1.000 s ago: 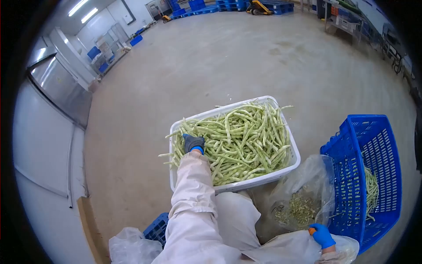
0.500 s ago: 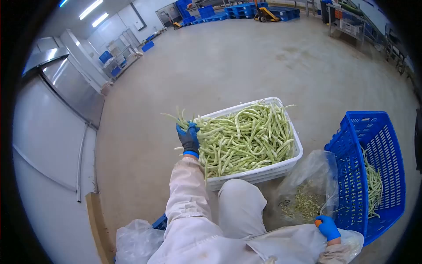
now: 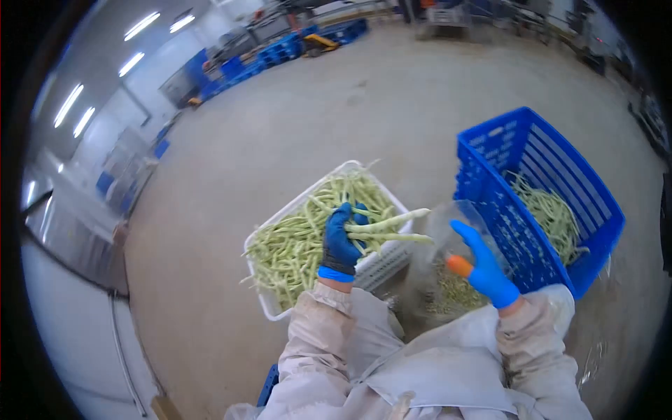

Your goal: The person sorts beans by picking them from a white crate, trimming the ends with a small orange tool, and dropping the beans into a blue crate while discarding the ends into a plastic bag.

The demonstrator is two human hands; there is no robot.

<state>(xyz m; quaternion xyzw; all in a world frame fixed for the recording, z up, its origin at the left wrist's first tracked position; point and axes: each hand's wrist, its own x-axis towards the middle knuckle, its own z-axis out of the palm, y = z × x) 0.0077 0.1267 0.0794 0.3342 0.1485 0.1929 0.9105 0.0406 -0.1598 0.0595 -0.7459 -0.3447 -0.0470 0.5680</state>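
My left hand point(image 3: 343, 239), in a blue glove, is closed round a small bunch of green beans point(image 3: 392, 222) whose ends point right. It is over the right part of a white crate point(image 3: 260, 294) heaped with green beans point(image 3: 287, 253). My right hand point(image 3: 486, 266), gloved in blue with an orange cover on the thumb, has its fingers apart and holds nothing. Below and beside it is a clear plastic bag point(image 3: 427, 262) with small green bean pieces point(image 3: 455, 290) inside.
A blue crate point(image 3: 514, 231) with more long beans point(image 3: 553, 213) stands at the right, close to my right hand. A blue object point(image 3: 268, 385) is on the floor by my left side. Blue pallets point(image 3: 280, 50) and a yellow pallet jack point(image 3: 318, 45) are far back.
The view has turned to the right. My left hand has brought its beans from the white crate's left edge to its right part. My right hand has risen and opened.
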